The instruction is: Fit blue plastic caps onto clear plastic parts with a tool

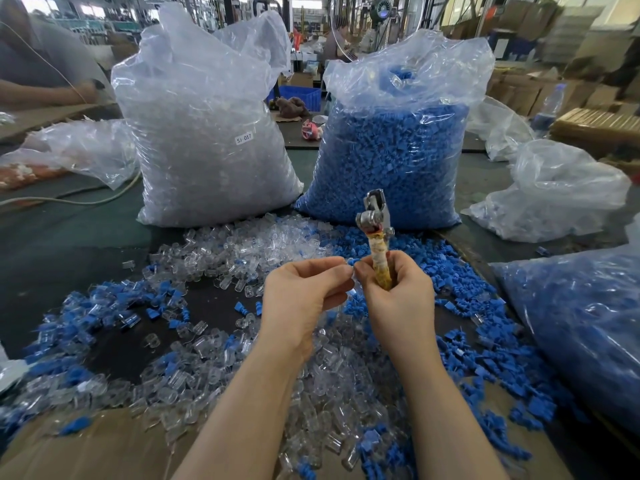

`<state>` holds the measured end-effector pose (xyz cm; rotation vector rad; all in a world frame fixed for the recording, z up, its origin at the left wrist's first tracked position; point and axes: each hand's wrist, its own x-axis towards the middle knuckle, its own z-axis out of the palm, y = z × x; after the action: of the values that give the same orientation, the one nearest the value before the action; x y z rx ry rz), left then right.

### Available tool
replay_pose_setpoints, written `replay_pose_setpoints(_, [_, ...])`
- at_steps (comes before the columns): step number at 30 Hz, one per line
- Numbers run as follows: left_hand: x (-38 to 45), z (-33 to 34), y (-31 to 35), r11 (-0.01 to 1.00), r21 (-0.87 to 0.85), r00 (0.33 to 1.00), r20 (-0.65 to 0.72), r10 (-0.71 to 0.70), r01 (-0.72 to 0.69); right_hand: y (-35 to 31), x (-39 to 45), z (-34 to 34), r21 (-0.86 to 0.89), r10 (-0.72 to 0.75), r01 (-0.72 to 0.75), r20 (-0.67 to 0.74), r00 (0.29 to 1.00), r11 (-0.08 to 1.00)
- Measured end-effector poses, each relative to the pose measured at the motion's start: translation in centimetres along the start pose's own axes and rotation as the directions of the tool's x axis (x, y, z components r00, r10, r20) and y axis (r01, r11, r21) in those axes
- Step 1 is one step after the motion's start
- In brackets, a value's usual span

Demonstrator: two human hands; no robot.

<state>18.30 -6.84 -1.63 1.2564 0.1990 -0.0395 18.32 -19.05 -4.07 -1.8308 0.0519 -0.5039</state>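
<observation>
Gripping tool (376,237) — right hand (398,299) curled

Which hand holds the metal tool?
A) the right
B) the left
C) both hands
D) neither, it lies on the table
A: the right hand grips the tool by its wrapped handle, head up, while the left hand pinches a small part beside it.

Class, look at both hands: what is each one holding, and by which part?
The right hand grips the tool by its taped handle. The left hand pinches something small at its fingertips; what it is cannot be told.
</observation>
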Motion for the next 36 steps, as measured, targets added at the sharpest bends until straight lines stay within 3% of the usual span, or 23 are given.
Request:
replay_pose_setpoints(7, [-0.2,0.2,0.0,0.996,0.041,0.995,-0.051,0.083,-0.081,-0.1,-0.1,0.0,-0.006,-0.006,0.006,0.007,1.000,1.000])
replay_pose_setpoints(18, [-0.4,0.6,-0.2,0.917,0.301,0.954,-0.067,0.292,-0.260,-0.2,0.0,0.2,-0.047,-0.019,0.019,-0.003,1.000,0.999])
replay_pose_setpoints(29, [0.2,-0.1,-0.5,0.903,0.322,0.938,-0.101,0.330,-0.283,-1.0,0.1,-1.0,0.044,0.073,-0.085,0.225,0.972,0.995])
replay_pose_setpoints(36, [0.8,-1.5,0.2,0.919,0.216,0.931,-0.087,0.355,-0.331,-0.4,0.7,-3.0,-0.162,0.160,-0.099,0.428,0.890,0.982])
